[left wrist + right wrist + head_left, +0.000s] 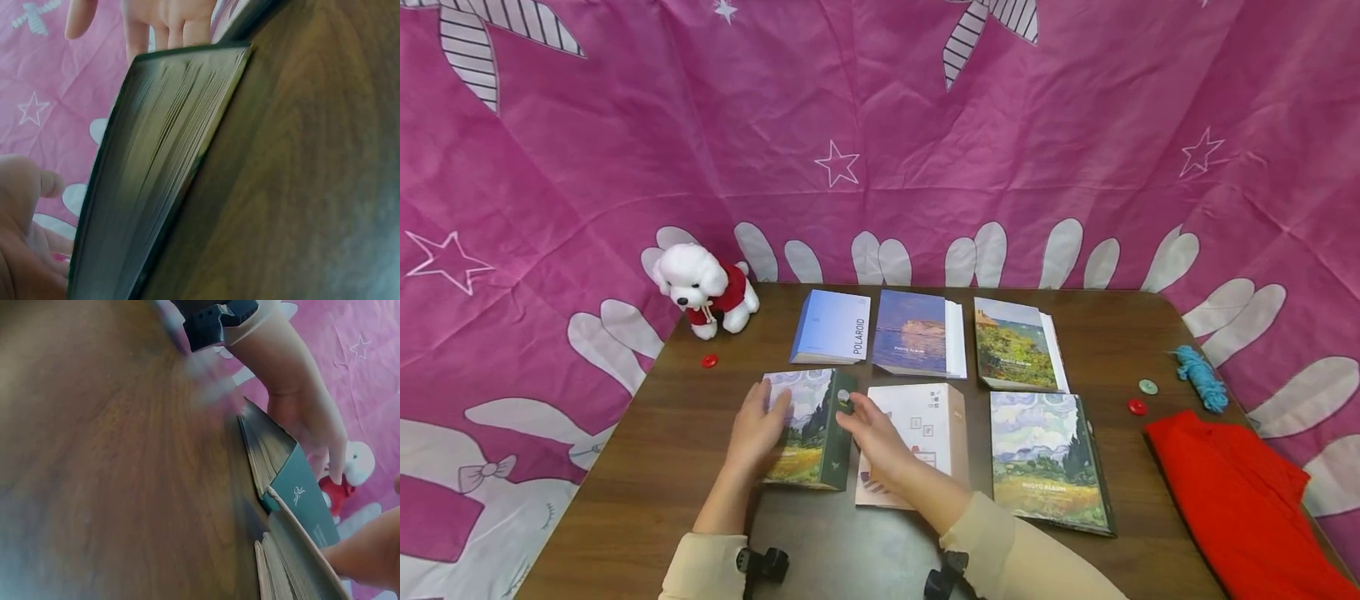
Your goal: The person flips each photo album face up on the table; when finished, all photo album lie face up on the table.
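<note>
The green-spined album (815, 437), running twelve-to-six, lies at three o'clock from the nearer, unclenched left hand (757, 429), nine from the relaxed right hand (880, 440).

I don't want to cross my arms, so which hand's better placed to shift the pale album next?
Your right hand, probably: in the head view it overlaps the pale album, while your left hand is at the left edge of the green-spined album, farther away.
</note>
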{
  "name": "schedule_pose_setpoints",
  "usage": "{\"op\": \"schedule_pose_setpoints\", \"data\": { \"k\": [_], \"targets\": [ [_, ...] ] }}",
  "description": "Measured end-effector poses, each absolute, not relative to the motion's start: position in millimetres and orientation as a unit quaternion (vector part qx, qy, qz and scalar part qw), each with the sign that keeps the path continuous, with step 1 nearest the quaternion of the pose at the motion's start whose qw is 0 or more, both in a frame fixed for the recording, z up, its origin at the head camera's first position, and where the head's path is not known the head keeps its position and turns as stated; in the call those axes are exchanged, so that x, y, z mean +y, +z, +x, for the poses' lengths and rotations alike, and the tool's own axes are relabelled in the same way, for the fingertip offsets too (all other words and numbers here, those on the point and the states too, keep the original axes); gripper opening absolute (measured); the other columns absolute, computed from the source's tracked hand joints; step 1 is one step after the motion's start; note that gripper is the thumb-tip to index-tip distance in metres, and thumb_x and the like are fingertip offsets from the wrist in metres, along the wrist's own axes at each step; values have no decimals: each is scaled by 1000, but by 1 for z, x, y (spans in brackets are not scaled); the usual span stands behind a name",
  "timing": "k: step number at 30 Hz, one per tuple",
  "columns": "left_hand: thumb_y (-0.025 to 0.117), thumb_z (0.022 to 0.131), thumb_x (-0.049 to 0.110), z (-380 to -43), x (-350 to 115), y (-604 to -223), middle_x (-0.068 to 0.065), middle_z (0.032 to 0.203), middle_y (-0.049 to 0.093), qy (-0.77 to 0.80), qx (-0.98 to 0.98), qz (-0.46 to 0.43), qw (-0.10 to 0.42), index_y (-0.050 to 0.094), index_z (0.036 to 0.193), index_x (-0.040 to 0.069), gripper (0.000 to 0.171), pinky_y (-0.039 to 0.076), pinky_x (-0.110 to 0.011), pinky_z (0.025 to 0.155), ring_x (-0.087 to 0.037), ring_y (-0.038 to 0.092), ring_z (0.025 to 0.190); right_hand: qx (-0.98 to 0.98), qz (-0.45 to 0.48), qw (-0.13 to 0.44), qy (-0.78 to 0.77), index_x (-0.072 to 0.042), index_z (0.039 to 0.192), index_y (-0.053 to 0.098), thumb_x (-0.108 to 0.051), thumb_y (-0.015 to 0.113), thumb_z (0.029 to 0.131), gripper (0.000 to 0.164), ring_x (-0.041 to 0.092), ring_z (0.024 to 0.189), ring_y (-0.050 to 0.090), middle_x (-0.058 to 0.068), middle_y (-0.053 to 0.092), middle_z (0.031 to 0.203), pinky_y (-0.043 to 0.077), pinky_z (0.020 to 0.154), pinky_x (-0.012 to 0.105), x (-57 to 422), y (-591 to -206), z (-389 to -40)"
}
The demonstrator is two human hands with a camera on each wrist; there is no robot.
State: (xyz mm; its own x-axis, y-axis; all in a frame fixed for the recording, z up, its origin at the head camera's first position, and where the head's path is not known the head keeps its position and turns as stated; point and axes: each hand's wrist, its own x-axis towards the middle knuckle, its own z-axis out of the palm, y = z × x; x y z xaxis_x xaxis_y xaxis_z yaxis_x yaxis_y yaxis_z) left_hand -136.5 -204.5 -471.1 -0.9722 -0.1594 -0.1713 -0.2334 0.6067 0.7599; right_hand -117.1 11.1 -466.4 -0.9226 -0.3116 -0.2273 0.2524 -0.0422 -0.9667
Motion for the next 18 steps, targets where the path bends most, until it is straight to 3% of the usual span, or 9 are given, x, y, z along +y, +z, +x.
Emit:
{"op": "schedule_pose_setpoints", "data": {
  "k": [7, 14, 18],
  "targets": [
    [49, 105, 44, -138, -200, -470, -22, 163, 27, 472, 875, -90, 61, 23, 160, 1, 74, 18, -54, 122, -39, 24, 150, 696, -29, 197, -689, 0, 157, 27, -32, 57, 103, 70, 39, 151, 22, 23, 23, 164, 20, 122, 53, 32, -464, -124],
    [54, 105, 38, -129, -208, -476, -20, 165, 23, 483, 872, -49, 64, 28, 158, -2, 71, 17, -48, 123, -34, 22, 152, 691, -3, 184, -699, 3, 154, 33, -30, 57, 102, 66, 41, 147, 30, 24, 30, 161, 26, 119, 53, 45, -467, -122],
    [57, 105, 32, -124, -210, -480, -18, 167, 18, 534, 842, -32, 69, 29, 157, -2, 69, 15, -47, 124, -33, 20, 152, 650, -5, 204, -732, 8, 155, 26, -28, 54, 104, 68, 46, 147, 26, 28, 23, 162, 22, 120, 54, 48, -467, -120]
  ]
}}
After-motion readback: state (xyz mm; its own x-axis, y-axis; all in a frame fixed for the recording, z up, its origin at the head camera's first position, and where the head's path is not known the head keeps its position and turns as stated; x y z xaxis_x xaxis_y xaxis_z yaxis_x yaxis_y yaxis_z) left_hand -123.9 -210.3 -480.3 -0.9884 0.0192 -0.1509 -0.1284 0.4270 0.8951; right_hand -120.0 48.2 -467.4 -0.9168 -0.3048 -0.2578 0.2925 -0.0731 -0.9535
